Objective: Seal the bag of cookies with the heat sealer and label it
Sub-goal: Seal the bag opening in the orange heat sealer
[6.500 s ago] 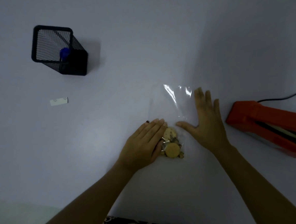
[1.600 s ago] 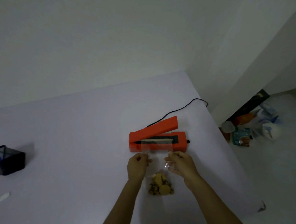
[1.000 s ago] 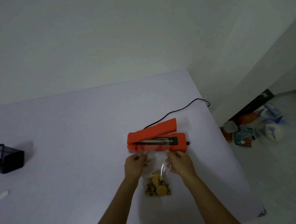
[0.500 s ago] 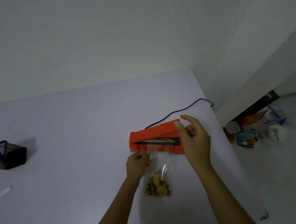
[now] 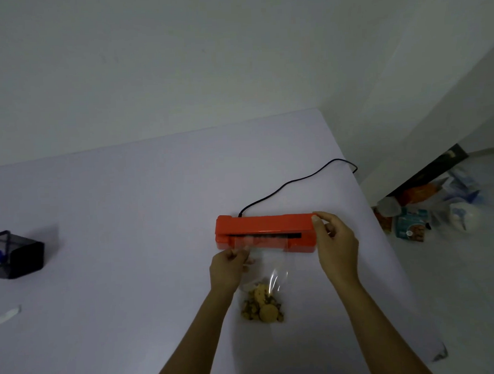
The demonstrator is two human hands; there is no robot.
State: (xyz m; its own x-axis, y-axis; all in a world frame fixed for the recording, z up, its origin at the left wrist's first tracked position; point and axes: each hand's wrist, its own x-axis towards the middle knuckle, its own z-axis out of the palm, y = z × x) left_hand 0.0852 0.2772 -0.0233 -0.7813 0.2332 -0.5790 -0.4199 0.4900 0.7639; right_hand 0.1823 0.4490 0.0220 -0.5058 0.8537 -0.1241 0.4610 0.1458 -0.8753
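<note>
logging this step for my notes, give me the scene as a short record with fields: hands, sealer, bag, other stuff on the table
left hand: left hand pinches the left side of the bag near its open end
right hand: right hand grips the right end of the sealer arm
sealer: orange heat sealer, arm lowered, black cord running back to the table edge
bag: clear bag, open end in the sealer slot, cookies bunched at the near end
other: black mesh holder far left, white label nearer, on the white table
</note>
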